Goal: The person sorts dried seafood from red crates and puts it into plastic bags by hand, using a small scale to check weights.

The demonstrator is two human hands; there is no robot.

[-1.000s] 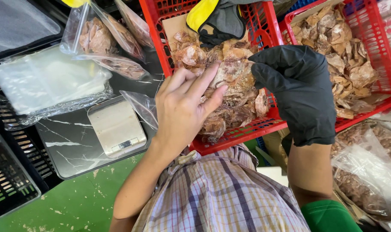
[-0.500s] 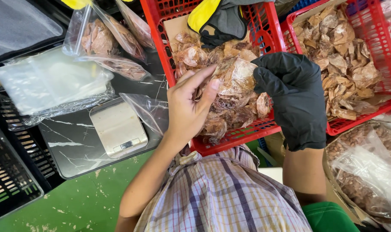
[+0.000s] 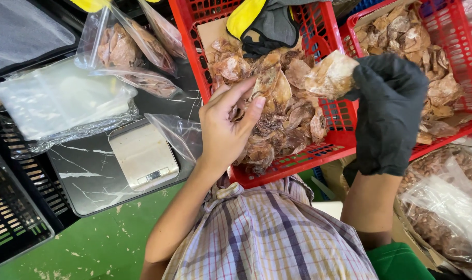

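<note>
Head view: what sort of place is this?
Likely a small dried-seafood packing station. Red crates hold heaps of dried squid-like pieces, a small scale sits on a dark slab, and filled clear bags lie nearby. The gloved right hand holds one piece.

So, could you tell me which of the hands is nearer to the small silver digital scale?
The left. The bare left hand sits just right of the small silver digital scale, over the red plastic crate; the black-gloved right hand is farther right, holding a dried squid piece.

Scale (image 3: 142, 154) on slab (image 3: 91, 176), left of left hand (image 3: 223, 129). Crate (image 3: 319, 150) w/ dried pieces betw. hands; 2nd crate (image 3: 466, 62) beyond right hand (image 3: 389, 114).
</note>
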